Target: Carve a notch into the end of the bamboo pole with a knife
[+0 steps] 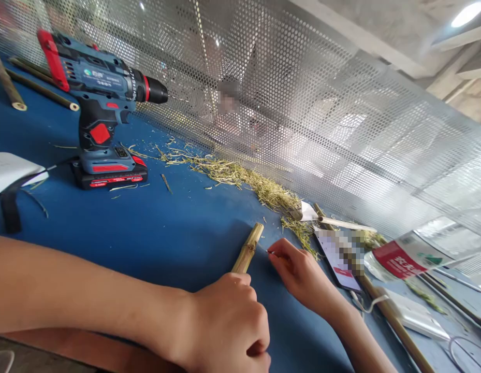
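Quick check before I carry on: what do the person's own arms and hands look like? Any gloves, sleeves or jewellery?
The left hand and right hand are both ungloved. The left forearm and right forearm are bare; no sleeve, watch or bracelet is in view. No ring shows, though parts of both hands are hidden.

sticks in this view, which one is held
The short stick at centre, held by the left hand. The others, such as the long stick at right and the hollow sticks at upper left, have no hand on them.
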{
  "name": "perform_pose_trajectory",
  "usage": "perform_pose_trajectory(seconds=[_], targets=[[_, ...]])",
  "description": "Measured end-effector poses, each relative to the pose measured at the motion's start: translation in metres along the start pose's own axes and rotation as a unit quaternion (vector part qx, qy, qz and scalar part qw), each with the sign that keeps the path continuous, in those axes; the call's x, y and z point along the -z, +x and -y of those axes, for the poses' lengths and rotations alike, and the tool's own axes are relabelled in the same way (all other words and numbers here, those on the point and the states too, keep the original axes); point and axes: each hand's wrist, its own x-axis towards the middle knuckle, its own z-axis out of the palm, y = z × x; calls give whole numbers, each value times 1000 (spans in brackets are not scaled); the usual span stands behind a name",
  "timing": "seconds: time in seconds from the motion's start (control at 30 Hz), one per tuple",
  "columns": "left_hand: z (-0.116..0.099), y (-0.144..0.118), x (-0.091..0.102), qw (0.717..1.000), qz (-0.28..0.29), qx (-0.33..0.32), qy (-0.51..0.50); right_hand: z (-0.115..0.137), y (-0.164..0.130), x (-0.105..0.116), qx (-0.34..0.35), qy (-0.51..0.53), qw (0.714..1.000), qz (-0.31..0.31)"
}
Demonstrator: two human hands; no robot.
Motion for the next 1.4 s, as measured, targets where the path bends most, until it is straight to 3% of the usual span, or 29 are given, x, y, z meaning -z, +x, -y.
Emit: perform_pose_trajectory(seconds=[0.43,0.8,1.13,1.4], targets=[[0,-1,-3,1000,7,-13,3,1,2,-9,-43,7,999,-11],[0,0,-3,1000,3,-8,-20,8,8,-16,-36,-88,993,-75],[1,0,-3,999,4,9,-48,7,16,-14,-2,-153,987,-52],[2,0,-1,998,0,25,-57,9,43,-1,-27,-229,973,-23]])
